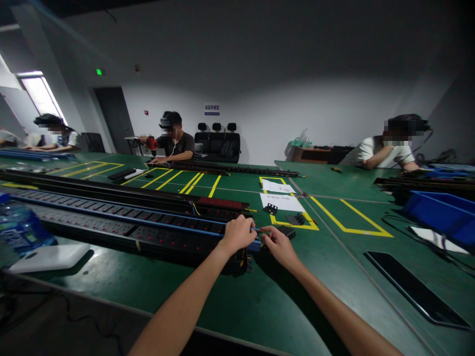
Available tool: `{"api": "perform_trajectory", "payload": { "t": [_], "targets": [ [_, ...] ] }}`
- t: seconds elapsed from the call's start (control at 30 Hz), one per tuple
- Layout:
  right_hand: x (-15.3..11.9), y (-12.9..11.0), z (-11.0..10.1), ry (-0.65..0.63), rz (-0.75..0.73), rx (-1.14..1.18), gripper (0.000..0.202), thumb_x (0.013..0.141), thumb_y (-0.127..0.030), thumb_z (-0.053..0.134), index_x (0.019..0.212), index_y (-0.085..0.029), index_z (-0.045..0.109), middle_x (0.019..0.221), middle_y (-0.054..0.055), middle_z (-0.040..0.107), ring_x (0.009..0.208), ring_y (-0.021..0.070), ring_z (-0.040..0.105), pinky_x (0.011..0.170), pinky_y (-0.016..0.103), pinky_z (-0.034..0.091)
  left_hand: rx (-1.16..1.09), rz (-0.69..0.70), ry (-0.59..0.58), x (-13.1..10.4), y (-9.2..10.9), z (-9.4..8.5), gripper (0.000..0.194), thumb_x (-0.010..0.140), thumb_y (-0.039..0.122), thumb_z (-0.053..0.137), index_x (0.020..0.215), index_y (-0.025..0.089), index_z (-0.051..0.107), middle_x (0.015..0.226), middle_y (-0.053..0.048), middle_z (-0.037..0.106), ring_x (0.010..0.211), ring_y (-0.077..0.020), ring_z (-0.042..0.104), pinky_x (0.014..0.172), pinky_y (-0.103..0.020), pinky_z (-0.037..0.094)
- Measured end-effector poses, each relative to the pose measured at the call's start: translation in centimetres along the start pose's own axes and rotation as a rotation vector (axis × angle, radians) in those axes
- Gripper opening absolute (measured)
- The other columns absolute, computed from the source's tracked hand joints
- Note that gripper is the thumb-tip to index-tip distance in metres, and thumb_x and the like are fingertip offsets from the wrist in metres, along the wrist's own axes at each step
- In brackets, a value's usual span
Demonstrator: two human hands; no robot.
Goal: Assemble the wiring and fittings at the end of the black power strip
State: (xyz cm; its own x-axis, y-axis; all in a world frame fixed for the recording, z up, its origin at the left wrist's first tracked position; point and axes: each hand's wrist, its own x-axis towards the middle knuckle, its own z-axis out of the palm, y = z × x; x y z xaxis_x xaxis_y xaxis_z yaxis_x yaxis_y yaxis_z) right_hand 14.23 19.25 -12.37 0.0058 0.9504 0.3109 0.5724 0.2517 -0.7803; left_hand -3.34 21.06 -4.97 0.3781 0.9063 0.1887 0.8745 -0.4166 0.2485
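Observation:
A long black power strip with blue edges (pixel 159 238) and rows of sockets with small red marks lies across the table. My left hand (pixel 239 232) is closed over its right end, fingers wrapped on the blue edge. Just off that end, my right hand (pixel 277 243) is closed in a pinch, thumb and fingertips close to the left fingers. What sits in the pinch is too small to make out. Short wires (pixel 244 258) and a dark end piece show below my left hand. A small dark block (pixel 287 231) lies just behind my right hand.
Black end brackets (pixel 295 218) and paper sheets (pixel 282 202) lie beyond my hands. At right are a dark flat tablet-like panel (pixel 415 287) and a blue bin (pixel 441 215). A water bottle (pixel 22 227) and white device (pixel 52 258) stand left. Co-workers sit across the table, one holding a red drill (pixel 151 143).

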Motion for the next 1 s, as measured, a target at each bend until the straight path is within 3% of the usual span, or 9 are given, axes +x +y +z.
{"api": "perform_trajectory", "payload": {
  "t": [1.0],
  "targets": [
    [0.06,0.0,-0.1,0.004,-0.009,0.005,0.034,0.086,-0.042,0.049,0.105,-0.019,0.067,0.062,-0.003,0.053,0.058,0.0176,0.053,0.056,0.026,0.036,0.022,0.015,0.023,0.42,-0.36,0.66,0.023,0.086,0.034,0.053,0.104,0.029,0.066,0.105,-0.005,0.064,0.094,-0.0238,0.068,0.081,-0.033,0.052]
  ]
}}
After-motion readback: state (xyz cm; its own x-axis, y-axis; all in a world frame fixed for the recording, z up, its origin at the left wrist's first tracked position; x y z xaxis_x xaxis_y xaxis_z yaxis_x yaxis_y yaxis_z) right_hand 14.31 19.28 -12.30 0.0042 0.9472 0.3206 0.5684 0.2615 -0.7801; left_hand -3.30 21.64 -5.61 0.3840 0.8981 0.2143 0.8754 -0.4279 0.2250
